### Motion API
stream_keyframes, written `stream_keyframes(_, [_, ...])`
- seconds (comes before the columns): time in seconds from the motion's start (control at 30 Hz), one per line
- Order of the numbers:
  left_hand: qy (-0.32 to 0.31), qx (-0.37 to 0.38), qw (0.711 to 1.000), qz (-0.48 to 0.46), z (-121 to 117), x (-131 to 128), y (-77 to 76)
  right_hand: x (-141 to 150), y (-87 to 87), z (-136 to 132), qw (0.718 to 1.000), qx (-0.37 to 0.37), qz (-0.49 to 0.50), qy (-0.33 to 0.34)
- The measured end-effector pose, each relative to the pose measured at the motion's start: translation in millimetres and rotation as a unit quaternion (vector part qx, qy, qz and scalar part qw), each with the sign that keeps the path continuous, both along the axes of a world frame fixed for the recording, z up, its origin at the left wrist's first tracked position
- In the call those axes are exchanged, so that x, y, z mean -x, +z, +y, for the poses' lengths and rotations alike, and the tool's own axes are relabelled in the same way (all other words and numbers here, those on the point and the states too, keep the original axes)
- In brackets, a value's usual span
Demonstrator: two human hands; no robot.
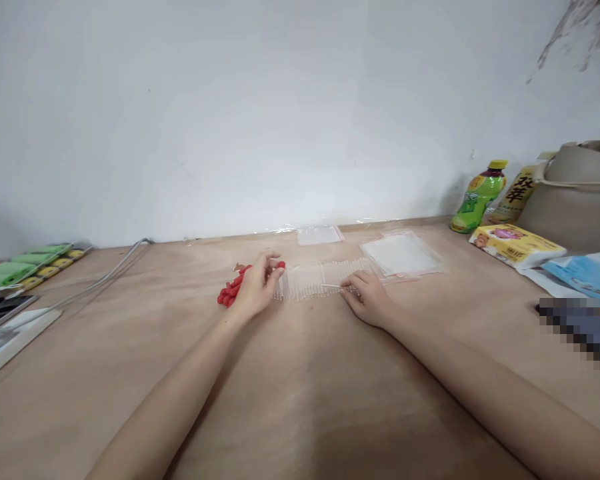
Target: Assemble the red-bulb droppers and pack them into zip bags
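Red pieces (pixel 229 293) heaped on worktop (pixel 260 400), just beside left hand (pixel 260 283), presumably for easy reach. Left hand pinches one red piece (pixel 281 265) at its fingertips, likely so its round end stays exposed. Thin clear sticks (pixel 303 283) lie side by side between the hands, apparently to stay separate. Right hand (pixel 367 299) pinches a thin white stick (pixel 331 286) (grip partly hidden), end pointing left. Clear bags (pixel 405 253) lie flat beyond, probably out of the way.

Looks like smooth wood on the table (pixel 280 413), clear, glossy plastic in the bags (pixel 404 253) and thin sticks (pixel 305 283), smooth plastic on the red pieces (pixel 227 294), shiny plastic on the green bottle (pixel 477 200).
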State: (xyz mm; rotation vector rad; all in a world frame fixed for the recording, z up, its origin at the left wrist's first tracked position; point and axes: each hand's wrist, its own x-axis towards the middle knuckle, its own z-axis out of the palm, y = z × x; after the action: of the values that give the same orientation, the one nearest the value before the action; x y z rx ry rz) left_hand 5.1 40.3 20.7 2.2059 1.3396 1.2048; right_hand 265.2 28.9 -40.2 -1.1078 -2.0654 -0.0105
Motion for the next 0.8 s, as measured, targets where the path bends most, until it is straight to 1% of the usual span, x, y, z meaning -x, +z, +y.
stream_keyframes(0.07, [-0.034,0.017,0.997,-0.063,-10.1,-7.9,-14.9,-0.3,0.3,-1.1,0.999,0.011,0.029,0.034])
stream_keyframes(0.17, [-0.055,0.059,0.989,-0.127,-22.4,-13.9,-37.3,0.5,0.8,-3.8,0.993,0.032,0.073,0.083])
stream_keyframes(0.27, [-0.056,0.108,0.978,-0.171,-26.8,-14.9,-49.8,3.2,1.4,-7.4,0.99,0.055,0.084,0.095])
stream_keyframes(0.37, [-0.05,0.134,0.971,-0.193,-25.5,-15.1,-53.1,9.2,3.5,-12.0,0.99,0.089,0.084,0.074])
stream_keyframes(0.43, [-0.045,0.149,0.971,-0.183,-24.1,-15.6,-53.3,15.6,5.7,-15.2,0.988,0.113,0.085,0.068])
stream_keyframes(0.5, [-0.04,0.149,0.974,-0.165,-23.3,-15.9,-52.8,23.3,7.6,-17.6,0.985,0.126,0.088,0.076])
stream_keyframes(0.57, [-0.036,0.124,0.983,-0.13,-23.1,-16.1,-51.7,30.7,8.5,-19.0,0.985,0.117,0.098,0.085])
stream_keyframes(0.63, [-0.038,0.083,0.993,-0.076,-23.3,-16.3,-50.2,36.3,8.5,-19.8,0.986,0.097,0.104,0.091])
stream_keyframes(0.7, [-0.042,0.05,0.997,-0.03,-23.6,-16.5,-49.1,39.2,7.9,-20.3,0.986,0.086,0.093,0.106])
stream_keyframes(0.73, [-0.043,0.046,0.998,-0.019,-23.7,-16.7,-48.8,39.8,7.4,-20.5,0.986,0.085,0.085,0.115])
stream_keyframes(0.8, [-0.05,0.06,0.997,-0.012,-24.2,-17.2,-48.6,39.7,6.5,-20.7,0.986,0.083,0.072,0.125])
